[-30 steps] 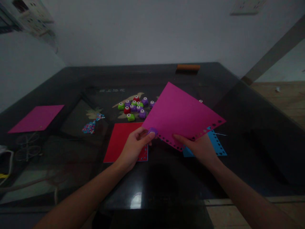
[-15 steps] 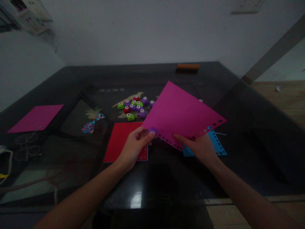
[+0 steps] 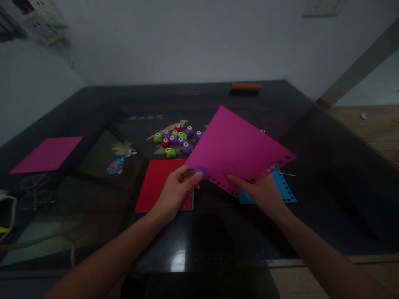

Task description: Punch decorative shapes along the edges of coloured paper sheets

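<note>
A magenta sheet of paper [image 3: 237, 145] is held up above the table, turned so a corner points away from me. Small punched shapes run along its two near edges. My right hand [image 3: 260, 189] grips the near edge, thumb on top and fingers hidden underneath. At the sheet's left corner, my left hand [image 3: 176, 189] is closed on a purple craft punch [image 3: 200, 170], its thumb pressed on it. Beneath my left hand lies a red sheet [image 3: 156, 178] with punched holes at its right side. A blue punched sheet [image 3: 284, 187] shows partly behind my right hand.
Several green, red and purple craft punches [image 3: 173, 140] cluster beyond the red sheet. Small paper cutouts [image 3: 116, 165] lie in a pile to their left. Another magenta sheet [image 3: 48, 154] rests at the far left. A brown roll [image 3: 246, 87] sits at the table's back edge.
My left thumb and fingers have shifted very slightly on the purple punch. The magenta sheet and my right hand stay in the same place.
</note>
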Action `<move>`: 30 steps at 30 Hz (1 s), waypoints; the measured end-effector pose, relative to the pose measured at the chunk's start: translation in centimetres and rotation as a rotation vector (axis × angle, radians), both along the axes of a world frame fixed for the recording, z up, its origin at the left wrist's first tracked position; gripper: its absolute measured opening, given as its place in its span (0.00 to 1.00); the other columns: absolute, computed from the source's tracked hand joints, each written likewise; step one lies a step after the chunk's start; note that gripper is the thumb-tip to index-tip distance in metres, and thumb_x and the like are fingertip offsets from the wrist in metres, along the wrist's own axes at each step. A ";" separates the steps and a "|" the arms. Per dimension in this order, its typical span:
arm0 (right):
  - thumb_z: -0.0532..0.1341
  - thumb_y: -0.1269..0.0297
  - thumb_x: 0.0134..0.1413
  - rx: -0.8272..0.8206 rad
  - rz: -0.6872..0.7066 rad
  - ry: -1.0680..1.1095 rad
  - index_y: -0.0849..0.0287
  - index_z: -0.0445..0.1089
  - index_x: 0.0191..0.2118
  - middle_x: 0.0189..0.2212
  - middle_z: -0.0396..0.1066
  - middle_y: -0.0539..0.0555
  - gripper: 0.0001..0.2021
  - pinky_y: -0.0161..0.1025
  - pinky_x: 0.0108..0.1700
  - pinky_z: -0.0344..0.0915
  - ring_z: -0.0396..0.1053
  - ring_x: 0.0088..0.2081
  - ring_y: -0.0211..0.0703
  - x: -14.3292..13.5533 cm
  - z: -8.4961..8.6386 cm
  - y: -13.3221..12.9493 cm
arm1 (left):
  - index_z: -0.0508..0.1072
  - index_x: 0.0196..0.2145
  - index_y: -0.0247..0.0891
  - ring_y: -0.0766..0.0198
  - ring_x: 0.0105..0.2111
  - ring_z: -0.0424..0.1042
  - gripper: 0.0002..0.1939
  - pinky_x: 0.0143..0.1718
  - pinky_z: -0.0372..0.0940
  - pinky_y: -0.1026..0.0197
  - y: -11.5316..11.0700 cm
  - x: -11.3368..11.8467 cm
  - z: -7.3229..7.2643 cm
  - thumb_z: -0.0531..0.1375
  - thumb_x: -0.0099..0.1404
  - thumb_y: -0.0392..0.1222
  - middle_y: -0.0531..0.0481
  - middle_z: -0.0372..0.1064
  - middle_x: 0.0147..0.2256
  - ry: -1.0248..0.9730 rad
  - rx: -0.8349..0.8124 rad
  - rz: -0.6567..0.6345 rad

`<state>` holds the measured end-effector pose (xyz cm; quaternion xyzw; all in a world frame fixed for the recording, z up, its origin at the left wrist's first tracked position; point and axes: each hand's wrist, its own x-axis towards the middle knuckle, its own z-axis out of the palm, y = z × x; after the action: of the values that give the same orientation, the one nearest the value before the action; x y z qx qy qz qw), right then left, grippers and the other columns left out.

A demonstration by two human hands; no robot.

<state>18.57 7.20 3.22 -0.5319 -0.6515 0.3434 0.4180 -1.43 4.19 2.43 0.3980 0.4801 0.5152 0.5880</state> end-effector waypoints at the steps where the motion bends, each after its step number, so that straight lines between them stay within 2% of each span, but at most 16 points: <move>1: 0.66 0.55 0.41 0.007 -0.002 0.002 0.58 0.68 0.50 0.43 0.73 0.61 0.28 0.60 0.52 0.62 0.69 0.47 0.59 0.0 0.0 0.0 | 0.74 0.39 0.38 0.66 0.32 0.67 0.13 0.31 0.61 0.65 0.0 0.0 0.0 0.64 0.56 0.43 0.47 0.73 0.38 -0.003 0.005 -0.002; 9: 0.66 0.55 0.41 0.010 -0.005 0.001 0.58 0.68 0.50 0.43 0.73 0.60 0.28 0.60 0.51 0.62 0.69 0.46 0.59 0.0 0.0 0.0 | 0.75 0.38 0.38 0.65 0.32 0.68 0.11 0.31 0.61 0.65 -0.1 0.0 0.0 0.64 0.56 0.42 0.47 0.73 0.38 -0.010 0.009 0.000; 16: 0.66 0.56 0.41 0.021 -0.003 -0.011 0.57 0.69 0.49 0.42 0.74 0.59 0.26 0.59 0.50 0.63 0.70 0.45 0.58 0.0 0.0 0.0 | 0.75 0.37 0.37 0.67 0.28 0.66 0.11 0.31 0.60 0.64 -0.1 0.0 -0.1 0.63 0.56 0.43 0.48 0.73 0.35 0.013 0.005 0.009; 30: 0.66 0.56 0.42 0.025 -0.002 -0.014 0.58 0.69 0.49 0.43 0.73 0.61 0.25 0.60 0.53 0.61 0.69 0.47 0.58 0.1 -0.1 0.0 | 0.75 0.38 0.37 0.64 0.32 0.70 0.13 0.33 0.62 0.63 0.0 -0.1 0.0 0.64 0.56 0.44 0.46 0.74 0.38 0.037 0.002 0.009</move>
<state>18.67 7.19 3.17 -0.5295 -0.6580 0.3311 0.4206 -1.50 4.15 2.42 0.4058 0.4921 0.5109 0.5763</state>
